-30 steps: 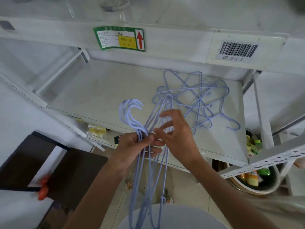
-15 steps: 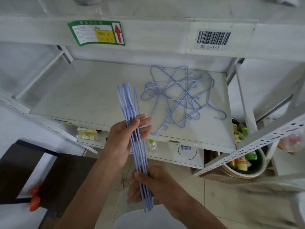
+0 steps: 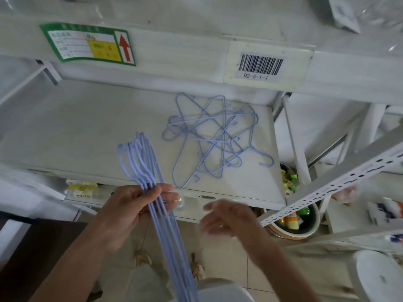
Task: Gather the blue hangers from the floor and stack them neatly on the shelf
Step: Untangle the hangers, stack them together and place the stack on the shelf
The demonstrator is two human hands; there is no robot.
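Note:
My left hand (image 3: pixel 130 208) grips a bundle of several blue wire hangers (image 3: pixel 168 236) near their necks. Their hooks point up over the front edge of the white shelf (image 3: pixel 87 131), and their bodies hang down past my legs. My right hand (image 3: pixel 226 219) hovers to the right of the bundle, blurred, fingers spread and holding nothing. A tangled pile of several more blue hangers (image 3: pixel 213 138) lies on the shelf's right half, one hook reaching toward the right edge.
A green label (image 3: pixel 87 43) and a barcode tag (image 3: pixel 260 65) sit on the shelf beam above. A slotted white upright (image 3: pixel 327 190) leans at the right. A bowl of bottles (image 3: pixel 294 219) stands on the floor, a dark board (image 3: pixel 32 247) at left.
My right hand has let go of the lower end of the bundle and swung up and to the right. My left hand keeps its hold on the bundle, whose hooks now show.

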